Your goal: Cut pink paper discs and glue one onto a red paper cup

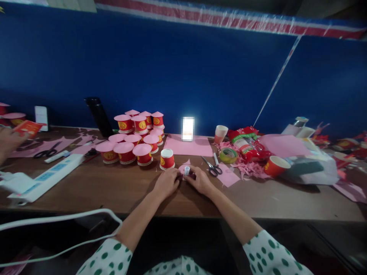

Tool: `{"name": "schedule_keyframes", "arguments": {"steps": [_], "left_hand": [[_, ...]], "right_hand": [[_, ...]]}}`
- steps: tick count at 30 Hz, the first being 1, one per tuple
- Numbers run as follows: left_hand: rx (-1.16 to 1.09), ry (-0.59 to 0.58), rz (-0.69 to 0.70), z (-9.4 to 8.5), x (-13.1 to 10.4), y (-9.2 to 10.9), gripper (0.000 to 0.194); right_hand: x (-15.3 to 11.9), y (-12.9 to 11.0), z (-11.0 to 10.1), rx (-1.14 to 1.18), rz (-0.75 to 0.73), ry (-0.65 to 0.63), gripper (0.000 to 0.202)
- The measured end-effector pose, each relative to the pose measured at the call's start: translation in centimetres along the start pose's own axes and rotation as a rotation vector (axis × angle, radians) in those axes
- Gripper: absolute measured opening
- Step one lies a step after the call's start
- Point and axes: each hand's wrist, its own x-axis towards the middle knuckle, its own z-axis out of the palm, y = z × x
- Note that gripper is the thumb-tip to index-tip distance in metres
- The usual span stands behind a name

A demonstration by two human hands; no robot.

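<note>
My left hand [169,182] rests on the table with its fingers curled, pinching the left edge of a small pink paper disc [184,167]. Across from it, my right hand [203,182] has thumb and fingers closed around a short white tube that looks like a glue stick [187,170], over the disc. Just behind my left hand stands a red paper cup [167,161] upside down with its white base up. Several red cups with pink paper cone tops [142,152] stand grouped to the left, some stacked. Scissors [213,168] lie open right of my right hand.
Pink paper scraps [229,175], a tape roll [228,155], a red bag [245,141] and a tipped red cup [276,166] lie right. A power strip [54,177], black bottle [99,116] and another person's hand [10,141] are left. A bright phone [187,129] stands behind.
</note>
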Motion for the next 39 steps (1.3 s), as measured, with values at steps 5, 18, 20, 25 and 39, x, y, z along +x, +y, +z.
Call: {"name": "schedule_keyframes", "arguments": {"steps": [5, 18, 20, 25, 39], "left_hand": [[0.003, -0.004, 0.017, 0.0, 0.0, -0.2, 0.019], [0.012, 0.019, 0.053, 0.4, 0.0, -0.3, 0.019], [0.017, 0.031, 0.063, 0.4, 0.0, -0.4, 0.019], [0.029, 0.04, 0.071, 0.4, 0.0, -0.3, 0.019], [0.034, 0.03, 0.063, 0.4, 0.0, -0.4, 0.02]], "right_hand": [[-0.1, 0.5, -0.1, -0.081, -0.012, 0.048, 0.028], [0.4, 1.6, 0.1, 0.161, 0.108, 0.122, 0.015], [0.4, 1.7, 0.1, 0.131, 0.103, 0.102, 0.016], [0.4, 1.7, 0.3, 0.062, 0.089, 0.09, 0.021], [0.5, 1.6, 0.0, 0.293, 0.081, 0.095, 0.021]]}}
